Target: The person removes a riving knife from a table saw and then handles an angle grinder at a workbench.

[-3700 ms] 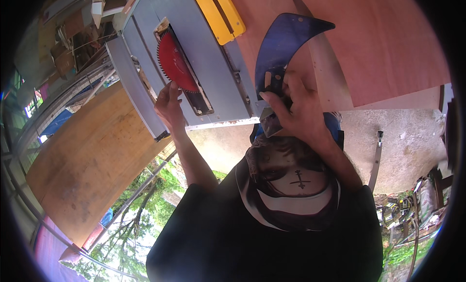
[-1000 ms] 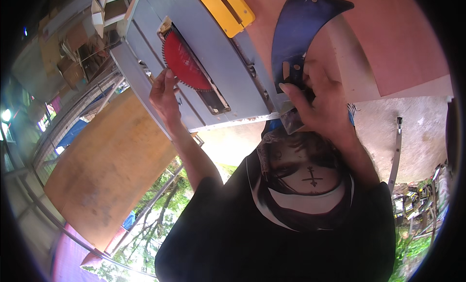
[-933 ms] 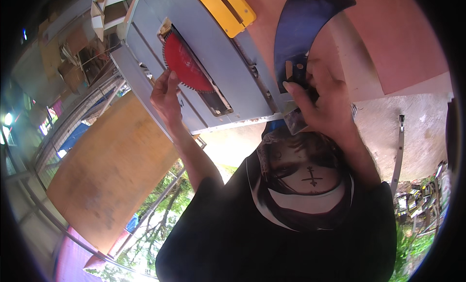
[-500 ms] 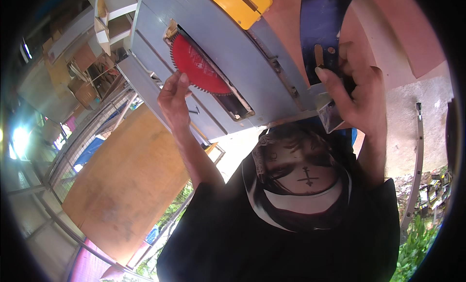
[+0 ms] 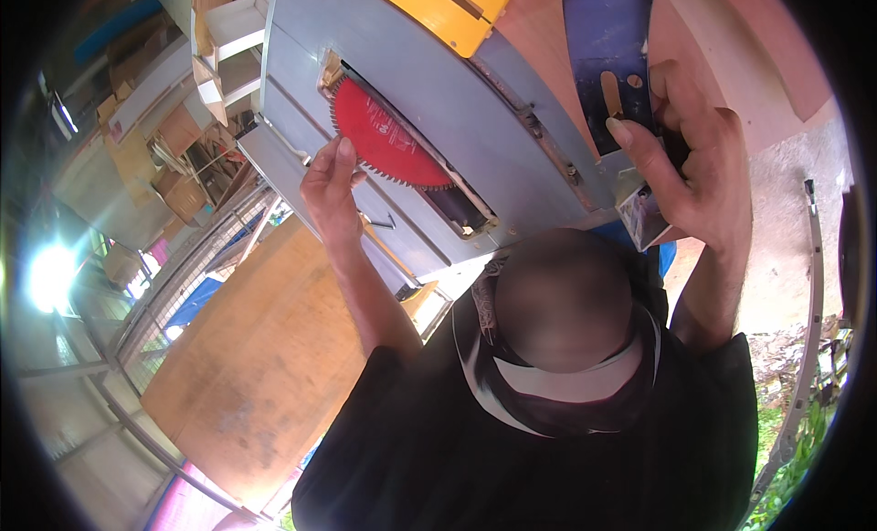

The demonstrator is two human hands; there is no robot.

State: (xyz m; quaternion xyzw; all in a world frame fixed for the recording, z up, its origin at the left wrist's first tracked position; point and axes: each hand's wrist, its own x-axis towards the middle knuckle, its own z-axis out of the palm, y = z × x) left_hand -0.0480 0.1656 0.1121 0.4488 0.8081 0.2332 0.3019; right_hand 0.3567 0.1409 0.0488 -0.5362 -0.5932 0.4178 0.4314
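Note:
A red circular saw blade (image 5: 388, 146) with a toothed rim stands up through a long slot in the grey saw table (image 5: 402, 56). My left hand (image 5: 333, 186) is at the blade's near-left toothed edge, thumb and fingers pressed together. Whether they pinch a tooth or something small cannot be made out. On the right, my right hand (image 5: 699, 161) grips the near end of a dark blue slotted bar (image 5: 607, 38), its thumb beside the oblong slot. The fingers behind the bar are partly hidden.
A yellow slotted plate (image 5: 457, 10) lies on the table's far part. Below left is a large brown board (image 5: 260, 348). Pinkish boards (image 5: 722, 65) stand beyond the right hand, and wood scraps (image 5: 183, 179) pile up at far left.
The view has shifted a little, so the table and blade appear slightly farther right. Both hands keep nearly the same places at the blade and the bar.

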